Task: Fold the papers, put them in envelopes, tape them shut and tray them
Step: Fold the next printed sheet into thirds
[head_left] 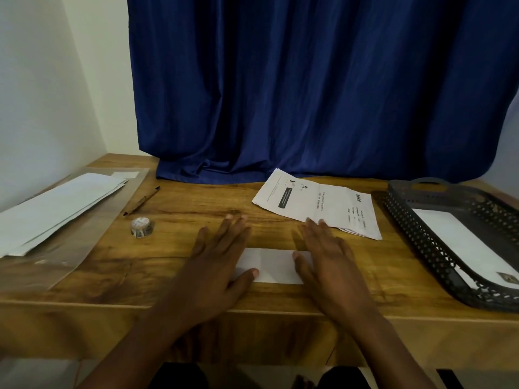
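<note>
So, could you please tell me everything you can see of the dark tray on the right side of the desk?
The tray is dark grey, plastic by its look, oblong with rounded corners. Its low walls are pierced in a lattice pattern, and a handle rises at its far end. It sits flat on the wooden desk, partly cut off by the picture's right edge. Inside lies a white envelope with a patterned piece of tape at its near end. Neither hand touches it.

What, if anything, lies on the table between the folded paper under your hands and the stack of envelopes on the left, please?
Only the roll of tape and, farther back, the pen lie between the folded paper and the envelopes; both are low and easy to pass over.
</note>
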{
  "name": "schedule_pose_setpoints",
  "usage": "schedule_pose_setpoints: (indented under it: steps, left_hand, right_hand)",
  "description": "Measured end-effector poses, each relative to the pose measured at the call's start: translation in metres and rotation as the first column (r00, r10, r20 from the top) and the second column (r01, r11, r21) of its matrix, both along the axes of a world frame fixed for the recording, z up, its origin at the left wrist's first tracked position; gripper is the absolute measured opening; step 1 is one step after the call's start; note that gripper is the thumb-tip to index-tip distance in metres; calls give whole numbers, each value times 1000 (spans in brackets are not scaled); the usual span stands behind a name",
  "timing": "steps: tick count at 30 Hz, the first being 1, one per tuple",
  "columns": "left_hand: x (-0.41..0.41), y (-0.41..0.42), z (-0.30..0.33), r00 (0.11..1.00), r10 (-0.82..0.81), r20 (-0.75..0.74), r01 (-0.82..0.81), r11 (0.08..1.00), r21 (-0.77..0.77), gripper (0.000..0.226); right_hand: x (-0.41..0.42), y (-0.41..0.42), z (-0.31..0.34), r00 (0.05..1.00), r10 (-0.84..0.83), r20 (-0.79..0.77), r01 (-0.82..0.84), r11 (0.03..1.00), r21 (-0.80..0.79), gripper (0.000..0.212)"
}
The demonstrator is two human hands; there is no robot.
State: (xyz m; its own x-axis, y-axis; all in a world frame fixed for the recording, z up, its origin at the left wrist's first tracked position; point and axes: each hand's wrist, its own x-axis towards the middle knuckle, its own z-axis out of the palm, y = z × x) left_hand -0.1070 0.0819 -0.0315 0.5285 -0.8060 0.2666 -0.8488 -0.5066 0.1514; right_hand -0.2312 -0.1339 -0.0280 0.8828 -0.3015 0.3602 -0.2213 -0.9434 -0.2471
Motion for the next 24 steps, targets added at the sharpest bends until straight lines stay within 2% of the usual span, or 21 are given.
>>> schedule_pose_setpoints:
  steps: [4, 9, 12, 17, 21, 24]
  left_hand:
    - [-4, -5, -7, 999, -50, 21, 45, 980, 196, 86]
    - [-1, -5, -7, 998, -54, -7, 54, 972, 230, 69]
    - [-4, 0, -7, 1000, 11, -15, -7, 976, 219, 68]
    - [-7, 25, -7, 986, 164, -29, -155, 968, 196, 90]
    - [-10, 26, -7, 984, 175, -23, -167, 967, 193, 81]
    - [-8, 26, -9, 984, 178, -8, -173, 965, 198, 79]
  right_hand:
    - [4, 41, -9, 959, 205, -194, -228, 968, -103, 72]
    - [5, 38, -10, 918, 254, -306, -272, 962, -17, 78]
    - [1, 25, -10, 911, 220, -349, -245, 969, -31, 77]
    - [-21, -8, -10, 939, 83, -333, -90, 996, -7, 88]
    - [-22, -5, -10, 941, 59, -333, -64, 998, -3, 92]
    - [-20, 4, -6, 962, 41, -272, -50, 998, -27, 101]
